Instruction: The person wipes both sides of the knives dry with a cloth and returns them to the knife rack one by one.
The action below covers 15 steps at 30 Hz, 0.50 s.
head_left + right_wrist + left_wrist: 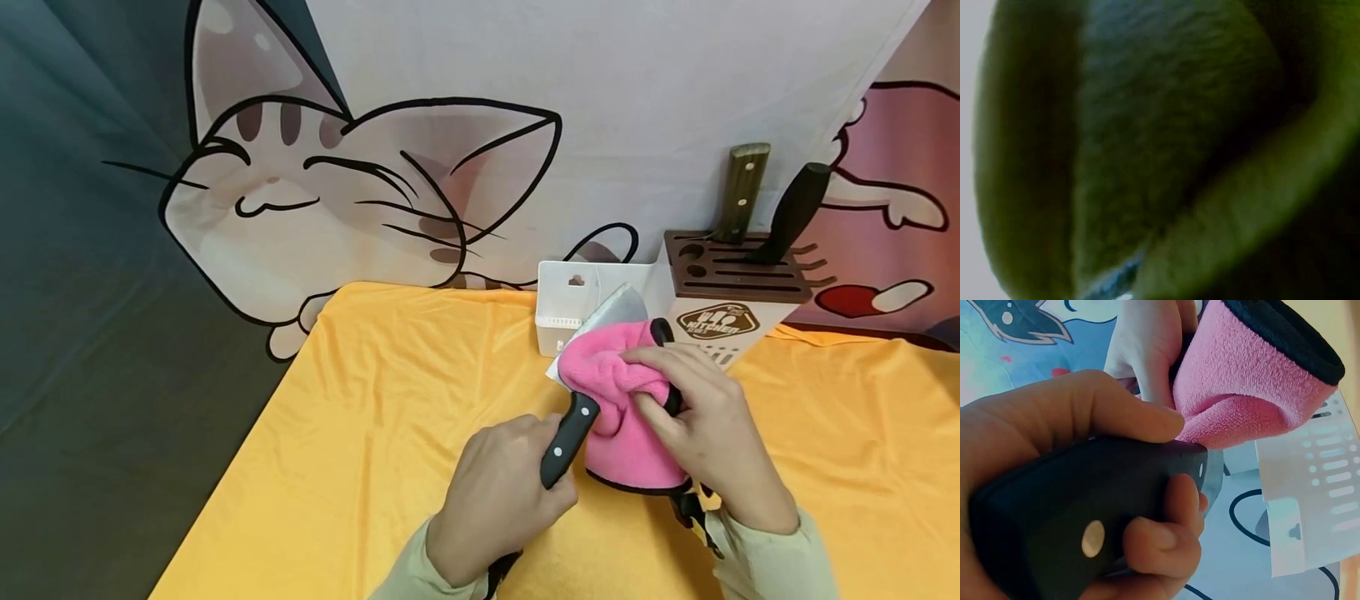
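Note:
My left hand (501, 493) grips the black riveted handle of a wide-bladed kitchen knife (572, 437), its fingers curled round it in the left wrist view too. The blade (626, 307) slants up and to the right, partly covered by a pink cloth (636, 450) with black edging. Through the cloth, my right hand (708, 421) pinches at the blade, thumb and fingers bunching the fabric. The middle of the blade is hidden under the cloth. In the right wrist view, dark blurred fabric fills most of the picture.
Just behind the hands stands a white knife holder (558, 287) with a brown slotted top (693, 287). Two knives stand in it, one with a green-brown handle (742, 192), one with a black handle (797, 208). A yellow cloth (360, 433) covers the table; a cat-print curtain (450, 50) hangs behind.

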Tool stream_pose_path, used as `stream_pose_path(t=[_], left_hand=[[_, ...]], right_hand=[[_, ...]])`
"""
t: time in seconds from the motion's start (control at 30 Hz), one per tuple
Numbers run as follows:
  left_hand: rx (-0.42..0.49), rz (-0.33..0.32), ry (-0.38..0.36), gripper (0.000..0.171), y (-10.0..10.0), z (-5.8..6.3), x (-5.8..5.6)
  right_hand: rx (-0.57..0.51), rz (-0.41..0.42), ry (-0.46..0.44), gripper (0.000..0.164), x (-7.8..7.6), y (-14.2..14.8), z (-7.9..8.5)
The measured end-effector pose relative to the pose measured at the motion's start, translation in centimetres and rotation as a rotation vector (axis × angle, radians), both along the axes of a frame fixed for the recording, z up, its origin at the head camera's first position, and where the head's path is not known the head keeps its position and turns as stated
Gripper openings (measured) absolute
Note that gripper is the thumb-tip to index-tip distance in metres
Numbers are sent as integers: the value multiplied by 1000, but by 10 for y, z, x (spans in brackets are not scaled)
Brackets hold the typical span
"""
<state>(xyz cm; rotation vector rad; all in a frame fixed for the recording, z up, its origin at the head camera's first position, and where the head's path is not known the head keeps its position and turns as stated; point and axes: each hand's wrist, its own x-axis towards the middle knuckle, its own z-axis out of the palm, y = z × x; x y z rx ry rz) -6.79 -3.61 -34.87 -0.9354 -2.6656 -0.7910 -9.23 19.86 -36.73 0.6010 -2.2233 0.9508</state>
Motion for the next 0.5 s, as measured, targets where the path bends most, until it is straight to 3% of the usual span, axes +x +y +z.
stream_pose_path(t=[0.13,0.37,0.5], left_hand=[[-18,-12,3,22,-1,2,1],[-55,-34,-14,20,-2,3,2],[-66,-39,-17,21,-2,3,3]], right_hand=[[-30,-16,50,44,-2,-3,-2],[-38,-49,78,44,-4,-4,-3],[-27,-79,58,26,-4,-1,-4]])
